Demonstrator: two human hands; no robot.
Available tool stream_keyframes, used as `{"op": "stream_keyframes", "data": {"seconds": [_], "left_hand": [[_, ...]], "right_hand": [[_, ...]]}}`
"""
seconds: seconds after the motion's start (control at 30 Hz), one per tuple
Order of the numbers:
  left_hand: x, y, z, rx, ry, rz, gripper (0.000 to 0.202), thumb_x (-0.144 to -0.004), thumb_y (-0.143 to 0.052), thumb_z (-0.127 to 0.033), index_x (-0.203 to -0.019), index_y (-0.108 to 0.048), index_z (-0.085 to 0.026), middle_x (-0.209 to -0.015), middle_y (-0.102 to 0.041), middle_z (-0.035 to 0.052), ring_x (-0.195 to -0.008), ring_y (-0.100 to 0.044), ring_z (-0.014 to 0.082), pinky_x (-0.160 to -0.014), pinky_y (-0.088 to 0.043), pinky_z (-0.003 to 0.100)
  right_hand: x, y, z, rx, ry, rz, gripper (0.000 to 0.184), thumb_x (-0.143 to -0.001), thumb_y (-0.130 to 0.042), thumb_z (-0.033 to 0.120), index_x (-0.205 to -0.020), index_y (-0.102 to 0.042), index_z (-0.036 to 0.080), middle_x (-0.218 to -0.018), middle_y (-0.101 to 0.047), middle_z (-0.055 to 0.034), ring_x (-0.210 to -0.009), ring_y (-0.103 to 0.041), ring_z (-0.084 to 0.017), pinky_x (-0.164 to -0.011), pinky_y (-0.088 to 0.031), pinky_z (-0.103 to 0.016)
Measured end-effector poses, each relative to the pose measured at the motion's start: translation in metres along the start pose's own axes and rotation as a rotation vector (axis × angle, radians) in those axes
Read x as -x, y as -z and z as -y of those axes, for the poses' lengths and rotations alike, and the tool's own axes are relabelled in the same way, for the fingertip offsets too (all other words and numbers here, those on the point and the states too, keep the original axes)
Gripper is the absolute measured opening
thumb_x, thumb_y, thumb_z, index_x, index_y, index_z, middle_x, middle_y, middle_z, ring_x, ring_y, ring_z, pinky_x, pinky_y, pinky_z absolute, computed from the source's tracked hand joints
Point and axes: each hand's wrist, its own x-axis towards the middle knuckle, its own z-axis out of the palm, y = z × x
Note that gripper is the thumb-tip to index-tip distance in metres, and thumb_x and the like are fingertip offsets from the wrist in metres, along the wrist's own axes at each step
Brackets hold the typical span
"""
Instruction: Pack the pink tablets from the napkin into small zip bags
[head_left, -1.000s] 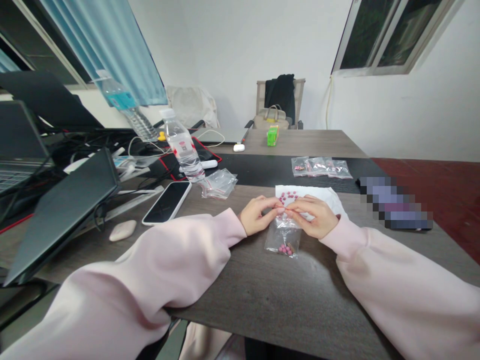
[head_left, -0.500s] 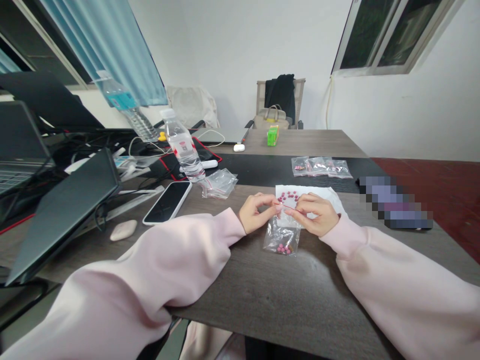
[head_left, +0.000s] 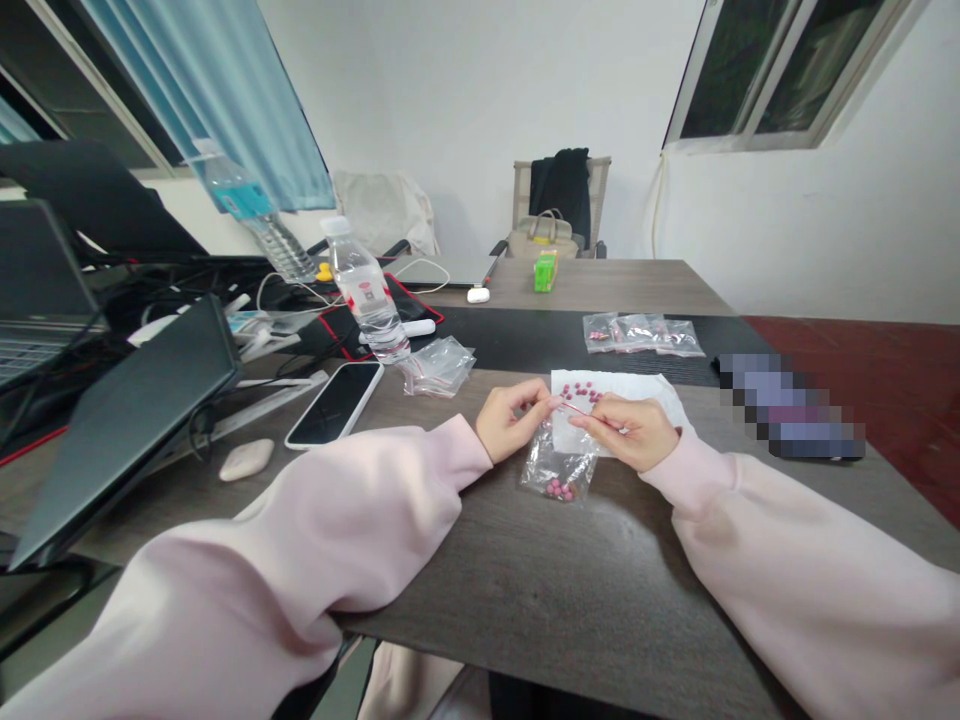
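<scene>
My left hand (head_left: 513, 424) and my right hand (head_left: 624, 431) hover over the tabletop, fingertips facing each other. Both pinch a thin red thread (head_left: 579, 410) stretched between them. Below my fingers lies a small clear zip bag (head_left: 559, 472) holding pink beads (head_left: 556, 488). A white paper sheet (head_left: 641, 392) lies beyond my hands, partly under my right hand, with more pink beads (head_left: 577, 392) scattered on it.
A black phone (head_left: 334, 405) and a crumpled clear bag (head_left: 439, 367) lie left of my hands. Beyond stand a water bottle (head_left: 367, 290) and several small bead bags (head_left: 643, 336). Laptops and cables crowd the left side.
The clear bag of beads has shifted slightly up and left, closer under my left hand. My hands have risen slightly, and the thread stays between them.
</scene>
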Motion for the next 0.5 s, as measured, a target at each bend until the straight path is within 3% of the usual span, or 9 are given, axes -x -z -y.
{"op": "stream_keyframes", "data": {"seconds": [0.27,0.4,0.5], "left_hand": [[0.001,-0.001,-0.004,0.099,0.023,-0.034,0.035,-0.087,-0.052,-0.039,-0.061,-0.051,-0.014,-0.055,-0.049,-0.0038,-0.049,-0.043,0.0053,-0.049,-0.033,0.018],[-0.005,0.004,-0.016,0.314,0.191,0.016,0.034,-0.084,-0.055,-0.045,-0.068,-0.052,-0.014,-0.061,-0.057,-0.0033,-0.034,-0.039,0.0015,-0.033,-0.027,0.016],[-0.015,0.014,-0.026,0.400,0.275,0.001,0.035,-0.081,-0.058,-0.048,-0.074,-0.054,-0.014,-0.070,-0.064,0.0000,-0.027,-0.040,0.0014,-0.026,-0.023,0.016]], "right_hand": [[-0.002,0.002,0.005,-0.065,-0.112,0.065,0.053,-0.086,-0.050,0.053,-0.047,-0.049,0.017,-0.039,-0.036,0.0058,-0.039,-0.031,-0.005,-0.040,-0.026,-0.020],[-0.008,0.010,0.007,-0.113,-0.158,0.071,0.045,-0.082,-0.058,0.051,-0.051,-0.057,0.017,-0.041,-0.047,0.0040,-0.039,-0.039,-0.006,-0.042,-0.031,-0.020],[-0.017,0.021,0.007,-0.177,-0.223,0.037,0.033,-0.080,-0.061,0.047,-0.069,-0.068,0.017,-0.049,-0.056,0.0019,-0.040,-0.044,-0.007,-0.042,-0.036,-0.021]]}}
